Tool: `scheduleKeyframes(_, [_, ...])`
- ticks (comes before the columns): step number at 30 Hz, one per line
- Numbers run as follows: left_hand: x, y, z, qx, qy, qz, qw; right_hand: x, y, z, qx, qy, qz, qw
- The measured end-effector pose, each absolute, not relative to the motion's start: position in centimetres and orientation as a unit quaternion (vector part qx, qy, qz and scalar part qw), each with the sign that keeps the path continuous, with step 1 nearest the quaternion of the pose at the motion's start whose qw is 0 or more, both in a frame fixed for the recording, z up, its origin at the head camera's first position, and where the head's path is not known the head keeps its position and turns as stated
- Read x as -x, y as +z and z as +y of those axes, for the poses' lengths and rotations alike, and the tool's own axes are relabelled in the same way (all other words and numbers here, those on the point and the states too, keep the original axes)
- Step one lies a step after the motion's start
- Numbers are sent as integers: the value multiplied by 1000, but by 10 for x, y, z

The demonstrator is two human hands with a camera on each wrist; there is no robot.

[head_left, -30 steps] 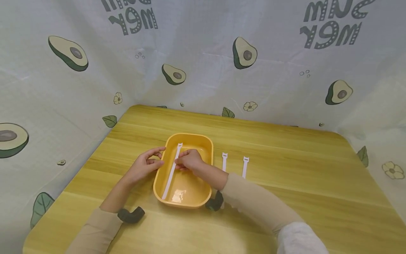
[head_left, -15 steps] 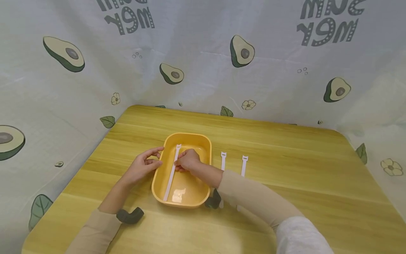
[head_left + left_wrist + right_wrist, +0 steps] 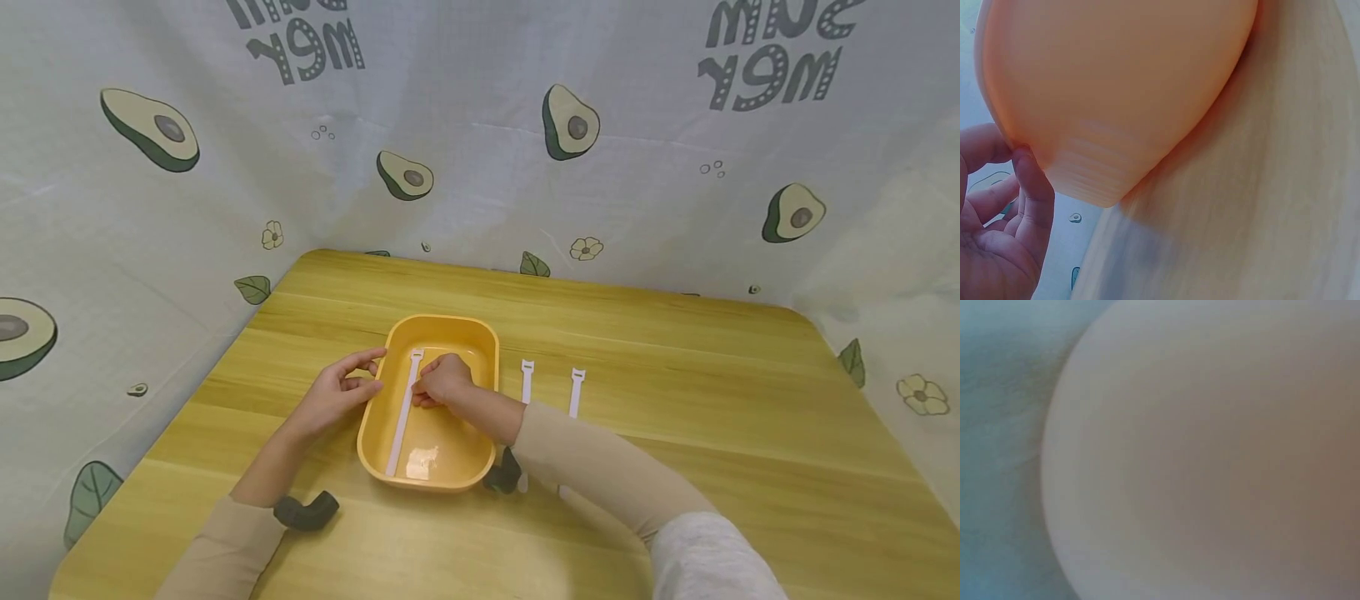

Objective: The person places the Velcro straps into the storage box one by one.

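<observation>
While the right hand (image 3: 444, 382) reaches into the yellow rounded-rectangle plastic tray (image 3: 480, 433), its fingertips are curled down onto the long white strap (image 3: 402, 414) lying inside; whether they pinch it or only press it cannot be told from the head view. Strap runs near-to-far along the tray's left half, notched end at the far side. Left hand (image 3: 333, 395) is at the tray's left rim, fingers loosely bent, tips touching the outer wall; the left wrist view shows a fingertip (image 3: 1022, 156) against the tray. Tray sits on the light wooden table (image 3: 712, 400). Two more white straps (image 3: 527, 381) (image 3: 575, 392) lie side by side just right of the tray, partly covered by the beige sleeve (image 3: 592, 467). Right wrist view too blurred to read.
</observation>
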State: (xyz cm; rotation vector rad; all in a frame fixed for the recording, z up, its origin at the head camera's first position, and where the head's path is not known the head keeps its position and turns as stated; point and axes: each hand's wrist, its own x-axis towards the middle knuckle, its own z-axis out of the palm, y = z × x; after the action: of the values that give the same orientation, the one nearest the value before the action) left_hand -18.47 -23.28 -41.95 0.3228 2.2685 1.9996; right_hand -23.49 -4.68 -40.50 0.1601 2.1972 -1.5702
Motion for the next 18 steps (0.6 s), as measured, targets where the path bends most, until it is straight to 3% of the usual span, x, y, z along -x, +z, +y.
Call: scheduleKeyframes(18, [184,-419,-233,-105,656,746,48,231,-403,-44,-41,-588,775,228])
